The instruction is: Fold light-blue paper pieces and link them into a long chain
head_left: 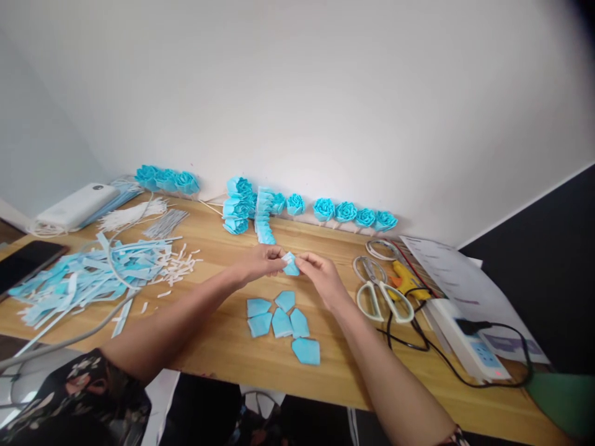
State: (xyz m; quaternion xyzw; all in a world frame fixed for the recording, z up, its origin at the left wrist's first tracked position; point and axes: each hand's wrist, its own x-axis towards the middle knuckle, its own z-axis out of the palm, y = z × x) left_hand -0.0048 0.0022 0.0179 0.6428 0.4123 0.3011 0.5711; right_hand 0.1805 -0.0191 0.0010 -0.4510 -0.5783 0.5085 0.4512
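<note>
My left hand [261,263] was closed in a pinch, thumb and fingertips drawn together on the left edge of a small blue piece [292,265], and my right hand [321,276] pinched the same piece from its other side, so that it sat between my two sets of fingertips, above the wooden tabletop [204,337]. Nearer to me than my hands, six flat blue cutouts [281,324], each with one pointed end, lay on the wood, some touching or almost touching. Just beyond my left hand ran a column of overlapping blue layers [264,217], with a cluster of blue paper-like flowers [237,207] right beside it on the left. More blue flowers stood beyond my right hand in a row [346,212] along the wall, and three others [167,179] were far off beyond my left. To the right of my right hand lay white-handled scissors [378,285], next to a yellow glue gun [409,282]; a white power strip [469,347] was farther right, with a black plug in it. Well to the left of my left hand spread a loose heap of blue and white strips [93,275], with white scraps [179,265] at its near side to me.
</note>
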